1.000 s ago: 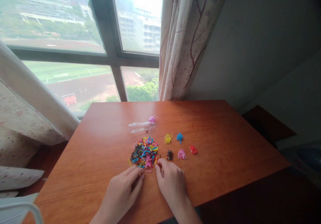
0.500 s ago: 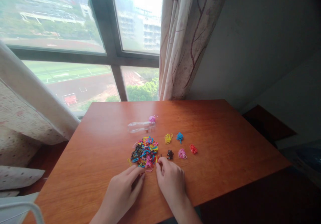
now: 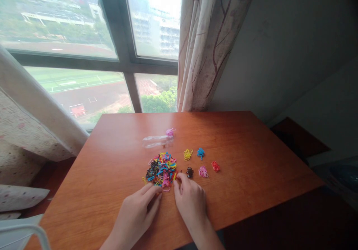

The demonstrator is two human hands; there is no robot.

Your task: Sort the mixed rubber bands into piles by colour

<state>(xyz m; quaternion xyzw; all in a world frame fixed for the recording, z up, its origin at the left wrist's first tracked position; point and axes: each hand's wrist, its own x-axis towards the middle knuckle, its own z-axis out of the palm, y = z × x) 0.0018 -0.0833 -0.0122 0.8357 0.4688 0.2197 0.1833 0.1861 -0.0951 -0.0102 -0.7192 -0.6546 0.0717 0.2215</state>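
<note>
A mixed pile of small coloured rubber bands (image 3: pixel 161 169) lies on the wooden table. My left hand (image 3: pixel 141 208) rests at the pile's near edge, thumb and fingertips drawn together; anything between them is too small to see. At the pile's right edge is my right hand (image 3: pixel 191 196), fingers curled and closed, with a tiny dark bit at its index fingertip. Just beyond it sits a clump of black bands (image 3: pixel 190 172). Further right are separate clumps of pink bands (image 3: pixel 203 171), red bands (image 3: pixel 215 166), yellow bands (image 3: pixel 188 154) and blue bands (image 3: pixel 200 153).
Behind the pile lies a clear plastic bottle-like container (image 3: pixel 156 141) with a pink piece (image 3: pixel 170 131) at its right end. The table (image 3: pixel 251 156) reaches back to a window and curtain (image 3: pixel 201 56). A white curved rail (image 3: pixel 30 230) stands at lower left.
My right fingertips have moved slightly up and away from me, and the tiny dark bit has shifted a little toward the black clump. My left hand has barely moved.
</note>
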